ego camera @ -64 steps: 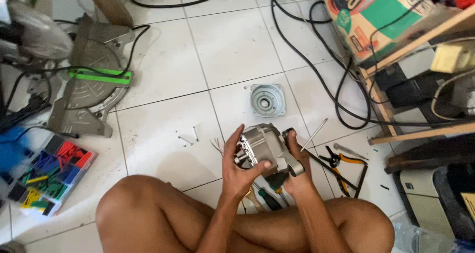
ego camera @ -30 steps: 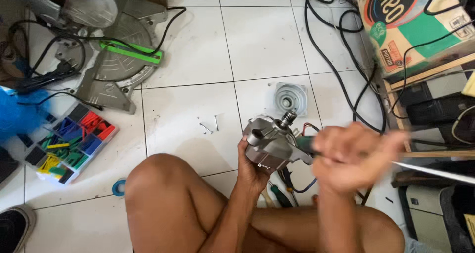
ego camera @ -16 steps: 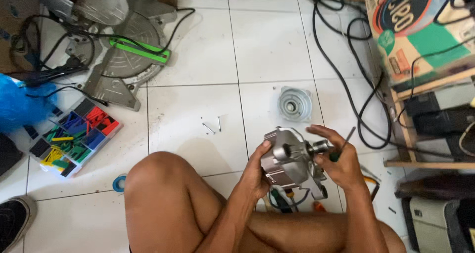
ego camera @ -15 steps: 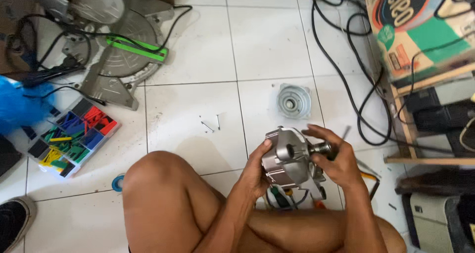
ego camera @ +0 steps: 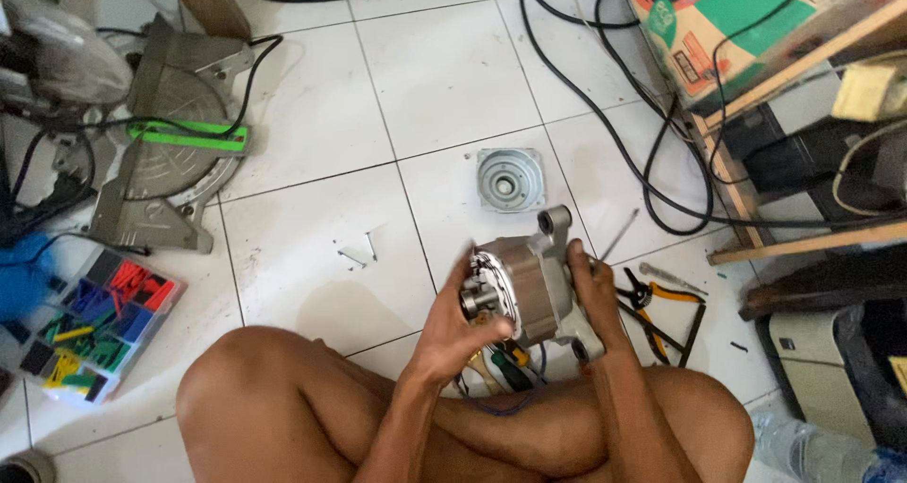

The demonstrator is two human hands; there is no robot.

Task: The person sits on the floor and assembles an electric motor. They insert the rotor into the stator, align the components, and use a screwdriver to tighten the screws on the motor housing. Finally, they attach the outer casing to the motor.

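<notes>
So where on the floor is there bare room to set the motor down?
Bare tile lies between the mitre saw base and the round metal end cover, and further up between the saw and the black cables. It is crowded by the pliers right of the motor, held in the left hand and right hand.

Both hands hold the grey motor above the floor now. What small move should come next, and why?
Probably lower the motor onto the tile: the left hand and right hand both carry it, so neither is free for the pliers lying beside it.
</notes>
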